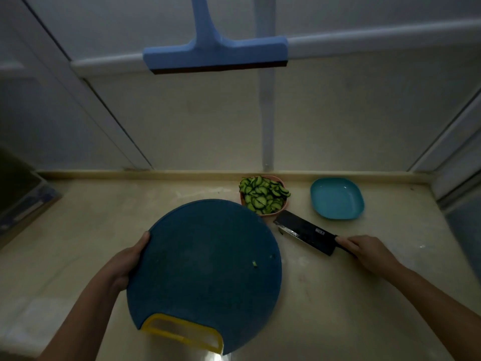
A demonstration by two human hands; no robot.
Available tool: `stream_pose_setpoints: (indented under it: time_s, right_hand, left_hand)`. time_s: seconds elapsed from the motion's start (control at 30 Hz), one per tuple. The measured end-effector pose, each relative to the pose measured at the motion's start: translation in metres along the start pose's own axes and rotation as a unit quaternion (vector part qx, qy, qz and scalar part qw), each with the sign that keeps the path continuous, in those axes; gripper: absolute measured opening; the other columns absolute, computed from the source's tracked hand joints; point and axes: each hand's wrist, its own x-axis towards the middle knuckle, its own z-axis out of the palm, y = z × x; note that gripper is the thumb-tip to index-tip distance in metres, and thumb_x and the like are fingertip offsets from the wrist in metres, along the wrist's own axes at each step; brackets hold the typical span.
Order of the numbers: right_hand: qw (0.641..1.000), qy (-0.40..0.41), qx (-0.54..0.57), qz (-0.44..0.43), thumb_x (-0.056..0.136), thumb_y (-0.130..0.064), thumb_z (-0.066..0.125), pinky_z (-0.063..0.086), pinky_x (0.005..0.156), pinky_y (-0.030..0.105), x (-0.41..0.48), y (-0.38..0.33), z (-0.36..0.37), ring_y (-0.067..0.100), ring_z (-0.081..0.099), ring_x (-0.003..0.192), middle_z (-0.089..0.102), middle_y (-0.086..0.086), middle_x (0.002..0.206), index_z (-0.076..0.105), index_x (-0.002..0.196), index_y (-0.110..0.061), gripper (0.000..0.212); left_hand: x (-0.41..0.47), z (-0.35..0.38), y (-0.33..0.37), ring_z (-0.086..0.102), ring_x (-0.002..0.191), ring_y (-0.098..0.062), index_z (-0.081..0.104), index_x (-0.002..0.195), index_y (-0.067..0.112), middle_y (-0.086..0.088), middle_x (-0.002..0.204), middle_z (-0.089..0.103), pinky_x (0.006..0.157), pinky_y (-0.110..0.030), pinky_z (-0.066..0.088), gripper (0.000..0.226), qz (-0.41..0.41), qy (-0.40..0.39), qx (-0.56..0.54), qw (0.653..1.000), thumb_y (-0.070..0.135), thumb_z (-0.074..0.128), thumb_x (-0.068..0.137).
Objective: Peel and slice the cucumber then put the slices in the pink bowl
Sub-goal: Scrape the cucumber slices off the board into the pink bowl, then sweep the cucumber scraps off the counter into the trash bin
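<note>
A dim kitchen counter (91, 230), seen from above by the person working at it, with both bare forearms reaching forward.

The left hand (127, 261) grips the left edge of a large round dark blue cutting board (205, 269). The thumb lies curled over the board's top face; the fingers are hidden beneath it. The board spreads out to the right of this hand and fills the space between the two hands. Its yellow handle (182, 332) sits on the rim nearest the person, below and to the right of the left hand. One tiny green scrap of cucumber (254, 263) clings to the board's right side. Whether the board lies flat on the counter or is lifted cannot be told.

The right hand (364, 252) is wrapped around the handle of a broad dark cleaver (304, 231). The blade reaches away from this hand, up and to the left, with its sharp edge towards the board.

Just beyond the blade's far end, ahead and left of the right hand, stands the pink bowl (279, 209), close to the back edge of the counter. It is heaped with green cucumber slices (263, 195), many cut into half-moons. The board's far rim overlaps the bowl's near left side.

Straight ahead of the right hand, to the right of the pink bowl and apart from it, sits a shallow blue dish (337, 199).

High on the wall beyond both hands hangs a blue squeegee (216, 53).
</note>
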Motion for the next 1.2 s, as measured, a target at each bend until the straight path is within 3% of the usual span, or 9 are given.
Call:
stream_pose_setpoints:
  time_s: [0.23, 0.33, 0.5, 0.73, 0.83, 0.93, 1.07, 1.2]
  right_hand:
    - [0.981, 0.018, 0.187, -0.047, 0.091, -0.025, 0.058, 0.04, 0.045, 0.02, -0.055, -0.03, -0.008, 0.009, 0.047, 0.04, 0.053, 0.003, 0.049, 0.052, 0.065, -0.007, 0.033]
    - [0.974, 0.043, 0.208, -0.076, 0.092, -0.024, 0.057, 0.039, 0.044, 0.021, -0.08, -0.058, 0.002, 0.009, 0.047, 0.042, 0.052, 0.002, 0.051, 0.052, 0.071, -0.012, 0.024]
    - [0.973, 0.096, 0.186, -0.101, 0.092, -0.033, 0.05, 0.04, 0.05, 0.029, -0.123, -0.111, 0.022, 0.014, 0.052, 0.049, 0.055, 0.005, 0.058, 0.051, 0.076, -0.017, 0.023]
    - [0.97, 0.021, 0.19, -0.15, 0.093, -0.029, 0.052, 0.038, 0.045, 0.023, -0.162, -0.165, 0.062, 0.004, 0.046, 0.043, 0.054, 0.002, 0.056, 0.053, 0.081, -0.018, 0.016]
    - [0.97, 0.009, 0.176, -0.169, 0.093, -0.036, 0.05, 0.037, 0.048, 0.028, -0.172, -0.181, 0.085, 0.004, 0.045, 0.043, 0.053, 0.001, 0.055, 0.055, 0.075, -0.018, 0.026]
    - [0.967, -0.025, 0.14, -0.214, 0.099, -0.034, 0.038, 0.034, 0.049, 0.023, -0.187, -0.195, 0.108, 0.006, 0.046, 0.043, 0.051, -0.002, 0.053, 0.057, 0.072, -0.023, 0.035]
    - [0.927, -0.105, 0.008, -0.36, 0.091, -0.045, 0.023, 0.034, 0.053, 0.018, -0.219, -0.203, 0.143, 0.002, 0.043, 0.055, 0.042, -0.015, 0.062, 0.046, 0.084, -0.028, 0.03]
    - [0.888, -0.177, -0.026, -0.424, 0.095, -0.054, 0.027, 0.034, 0.053, 0.018, -0.258, -0.199, 0.188, 0.007, 0.047, 0.067, 0.047, -0.015, 0.07, 0.035, 0.077, -0.041, 0.024]
  left_hand:
    - [-0.016, -0.007, -0.029, 0.057, 0.104, -0.036, 0.06, 0.108, 0.003, -0.019, 0.115, 0.062, 0.091, -0.048, 0.046, 0.063, 0.026, 0.03, -0.064, 0.997, 0.06, 0.047, 0.085]
    - [-0.027, -0.013, -0.044, 0.058, 0.105, -0.034, 0.061, 0.108, 0.003, -0.016, 0.115, 0.062, 0.093, -0.047, 0.046, 0.065, 0.029, 0.042, -0.096, 0.994, 0.062, 0.047, 0.084]
    - [-0.049, -0.024, -0.07, 0.059, 0.088, -0.03, 0.061, 0.094, 0.003, -0.014, 0.099, 0.063, 0.072, -0.039, 0.048, 0.055, 0.048, 0.063, -0.128, 0.989, 0.056, 0.045, 0.089]
    - [-0.074, -0.077, -0.117, 0.061, 0.091, -0.03, 0.063, 0.095, 0.006, -0.013, 0.1, 0.065, 0.07, -0.039, 0.05, 0.055, 0.047, 0.073, -0.151, 0.985, 0.057, 0.047, 0.087]
    - [-0.095, -0.097, -0.145, 0.061, 0.091, -0.029, 0.064, 0.094, 0.008, -0.011, 0.099, 0.065, 0.071, -0.037, 0.049, 0.052, 0.057, 0.104, -0.161, 0.98, 0.057, 0.049, 0.086]
    - [-0.131, -0.11, -0.186, 0.061, 0.087, -0.026, 0.064, 0.09, 0.008, -0.01, 0.095, 0.065, 0.066, -0.035, 0.048, 0.046, 0.055, 0.132, -0.204, 0.969, 0.052, 0.049, 0.089]
    - [-0.179, -0.119, -0.265, 0.06, 0.087, -0.025, 0.062, 0.097, 0.005, -0.01, 0.098, 0.064, 0.067, -0.036, 0.047, 0.049, 0.019, 0.182, -0.273, 0.945, 0.05, 0.044, 0.091]
    - [-0.224, -0.116, -0.347, 0.058, 0.096, -0.026, 0.056, 0.118, 0.007, -0.01, 0.108, 0.062, 0.08, -0.039, 0.045, 0.055, -0.003, 0.233, -0.33, 0.915, 0.052, 0.037, 0.093]
